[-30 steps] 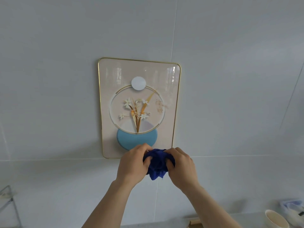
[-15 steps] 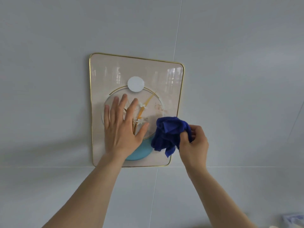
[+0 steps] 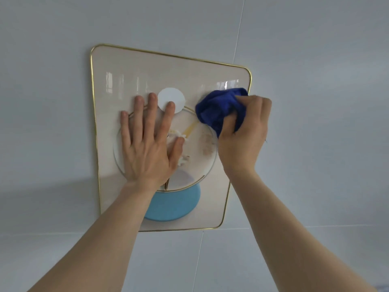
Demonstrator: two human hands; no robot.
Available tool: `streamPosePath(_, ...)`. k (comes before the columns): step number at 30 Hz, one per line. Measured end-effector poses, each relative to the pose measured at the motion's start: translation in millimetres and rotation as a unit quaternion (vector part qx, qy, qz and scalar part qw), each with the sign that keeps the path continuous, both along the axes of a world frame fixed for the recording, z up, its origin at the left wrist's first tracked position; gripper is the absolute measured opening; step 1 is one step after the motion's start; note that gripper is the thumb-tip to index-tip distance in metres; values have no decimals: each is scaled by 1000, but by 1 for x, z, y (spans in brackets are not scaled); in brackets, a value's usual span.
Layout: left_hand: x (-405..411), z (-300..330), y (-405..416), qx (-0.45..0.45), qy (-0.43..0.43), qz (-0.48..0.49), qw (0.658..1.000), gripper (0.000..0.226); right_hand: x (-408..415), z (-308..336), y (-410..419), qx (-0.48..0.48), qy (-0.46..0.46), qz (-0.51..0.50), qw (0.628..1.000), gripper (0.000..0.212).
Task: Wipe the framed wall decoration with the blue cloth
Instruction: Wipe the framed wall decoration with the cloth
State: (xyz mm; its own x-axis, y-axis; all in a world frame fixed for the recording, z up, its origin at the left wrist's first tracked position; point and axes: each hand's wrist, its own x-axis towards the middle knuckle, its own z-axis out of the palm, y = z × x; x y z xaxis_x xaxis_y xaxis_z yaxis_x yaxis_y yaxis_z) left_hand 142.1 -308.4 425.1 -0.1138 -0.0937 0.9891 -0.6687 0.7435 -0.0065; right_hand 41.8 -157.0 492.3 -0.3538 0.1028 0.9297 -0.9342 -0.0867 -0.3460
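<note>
Bunched blue cloth (image 3: pixel 221 108) in right hand (image 3: pixel 244 135) presses glossy gold-rimmed wall decoration (image 3: pixel 130 68).

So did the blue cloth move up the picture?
Yes. The blue cloth climbed from beside the light-blue vase to the frame's upper right edge.

Pale grey tiled wall (image 3: pixel 315 49) with thin grout lines (image 3: pixel 240 28).

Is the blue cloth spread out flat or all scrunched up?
Scrunched up. The blue cloth is bunched into a wad in the right hand, pressed against the picture.
</note>
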Motion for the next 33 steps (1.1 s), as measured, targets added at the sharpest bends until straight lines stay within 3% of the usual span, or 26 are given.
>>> streamPosePath(7, -5, -3, -6, -18, 23, -17, 999, 65, -18, -38, -40, 101, 162, -112, 975, 52)
streamPosePath(14, -7, -4, -6, -22, 34, -7, 999, 61, -30, -67, -47, 83, 168, -104, 977, 39)
streamPosePath(24, -5, -3, -4, -17, 31, 0, 999, 61, -30, -138, -23, 164, 180, -89, 966, 41)
streamPosePath(33, 0, -2, -1, 8, 6, -9, 1000, 64, -12, -148, 8, 248, 178, -136, 943, 47)
